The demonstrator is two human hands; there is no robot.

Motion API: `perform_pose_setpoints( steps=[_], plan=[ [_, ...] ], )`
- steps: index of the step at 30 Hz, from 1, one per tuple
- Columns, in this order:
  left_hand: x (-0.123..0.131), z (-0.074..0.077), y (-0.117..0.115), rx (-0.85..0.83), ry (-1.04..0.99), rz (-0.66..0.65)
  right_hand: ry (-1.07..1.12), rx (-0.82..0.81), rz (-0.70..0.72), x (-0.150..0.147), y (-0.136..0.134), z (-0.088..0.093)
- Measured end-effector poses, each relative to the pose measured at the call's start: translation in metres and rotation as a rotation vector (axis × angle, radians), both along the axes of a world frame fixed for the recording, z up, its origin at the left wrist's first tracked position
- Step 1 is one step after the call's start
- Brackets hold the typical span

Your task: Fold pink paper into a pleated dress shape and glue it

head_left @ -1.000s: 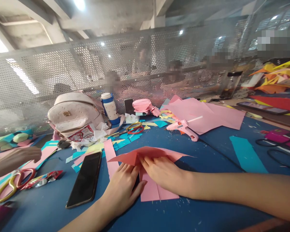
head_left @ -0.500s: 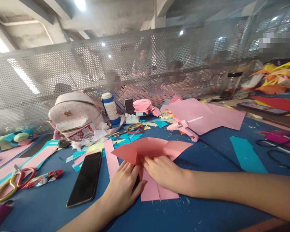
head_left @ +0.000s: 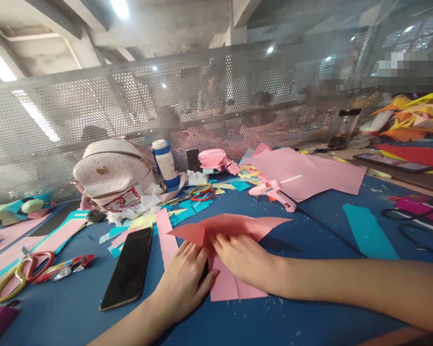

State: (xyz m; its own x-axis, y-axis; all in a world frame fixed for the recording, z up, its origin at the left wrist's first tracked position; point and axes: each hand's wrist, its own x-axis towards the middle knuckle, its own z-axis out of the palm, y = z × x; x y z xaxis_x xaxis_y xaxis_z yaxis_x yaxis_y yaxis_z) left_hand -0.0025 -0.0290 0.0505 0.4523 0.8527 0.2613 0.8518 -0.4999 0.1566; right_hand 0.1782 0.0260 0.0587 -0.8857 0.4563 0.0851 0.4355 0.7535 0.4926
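Observation:
A folded pink paper (head_left: 234, 223) lies in front of me, its upper flap raised and spread to both sides, its lower part flat on the blue table (head_left: 274, 322). My left hand (head_left: 187, 274) is at the paper's left edge, thumb apart, fingertips tucked beneath the raised flap. My right hand (head_left: 243, 254) presses on the middle of the paper with bent fingers, their tips partly hidden in the fold. A pink strip (head_left: 167, 235) lies just left of the paper.
A black phone (head_left: 128, 269) lies left of my hands, with scissors (head_left: 23, 271) farther left. Beyond the paper are a pink glue gun (head_left: 274, 192), paper scraps (head_left: 191, 209), a backpack (head_left: 115, 168) and a bottle (head_left: 164, 163). A blue strip (head_left: 370, 230) lies right.
The raised flap of the pink paper has tipped lower and looks flatter, and its right tip reaches slightly farther right. Both hands remain in nearly the same place.

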Motion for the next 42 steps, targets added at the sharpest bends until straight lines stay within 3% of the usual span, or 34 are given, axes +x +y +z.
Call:
perform_pose_setpoints(
  steps=[32, 42],
  plan=[
    [0.0021, 0.0002, -0.0005, 0.022, 0.040, -0.008, 0.076, -0.063, 0.006, 0.0013, 0.0043, -0.0029],
    [0.0030, 0.0018, -0.0005, 0.054, 0.047, -0.022, 0.101, 0.001, 0.018, 0.0044, 0.0062, -0.0054]
  ],
)
